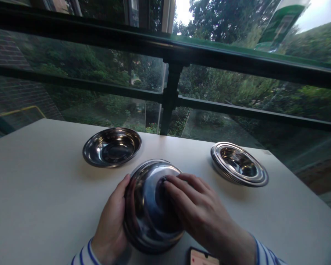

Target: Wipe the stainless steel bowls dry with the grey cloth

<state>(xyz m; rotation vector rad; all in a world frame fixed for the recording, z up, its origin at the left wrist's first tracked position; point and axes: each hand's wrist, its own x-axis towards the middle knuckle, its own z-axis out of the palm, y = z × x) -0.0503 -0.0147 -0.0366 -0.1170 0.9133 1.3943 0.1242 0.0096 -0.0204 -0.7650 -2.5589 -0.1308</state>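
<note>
A shiny metal bowl (149, 198) is held tilted over the near middle of the table, its rounded underside facing up toward me. More than one rim edge shows along its left side, so there may be another bowl nested with it; I cannot tell for sure. My left hand (111, 221) grips the left edge, thumb along the rim. On the bowl's base lie the bent, pressed-together fingers of my right hand (200, 206); their tips and anything under them are partly hidden.
On the white table (44, 184), a wide metal bowl (113, 148) rests at the back left. Several nested metal bowls (238, 163) stand at the back right. A phone (202, 256) lies by the near edge. Beyond are a dark railing (171, 92) and a green-labelled bottle (281, 25).
</note>
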